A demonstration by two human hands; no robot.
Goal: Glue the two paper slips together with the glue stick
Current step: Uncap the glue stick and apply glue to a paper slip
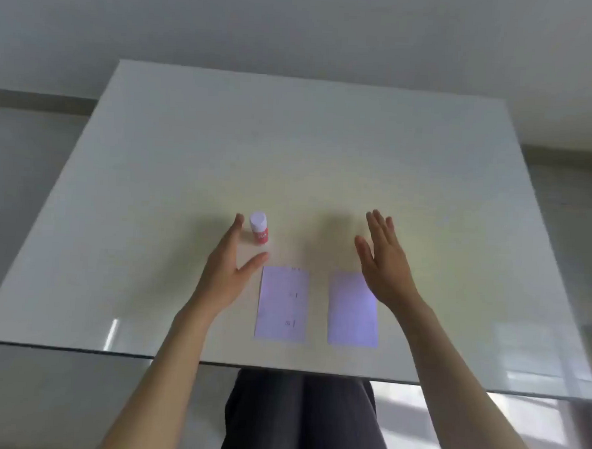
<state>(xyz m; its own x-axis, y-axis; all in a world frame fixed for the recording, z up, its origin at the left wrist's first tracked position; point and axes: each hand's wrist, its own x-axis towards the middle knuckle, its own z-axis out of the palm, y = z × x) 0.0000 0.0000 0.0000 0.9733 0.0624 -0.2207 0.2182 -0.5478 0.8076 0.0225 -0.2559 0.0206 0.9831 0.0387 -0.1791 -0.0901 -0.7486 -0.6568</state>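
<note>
A small glue stick (259, 228) with a white cap and red body stands upright on the white table (291, 148). Two pale paper slips lie side by side nearer the front edge: the left slip (282, 304) carries small dark marks, the right slip (351, 311) looks blank. My left hand (228, 270) hovers just left of the glue stick, fingers and thumb spread, holding nothing. Above the right slip's far right corner is my right hand (383, 260), flat and open, covering that corner.
The table's glossy front edge (212, 360) runs just beyond my lap, where dark trousers (298, 420) show. Grey floor (23, 175) lies on both sides of the table and a pale wall (298, 28) stands behind it.
</note>
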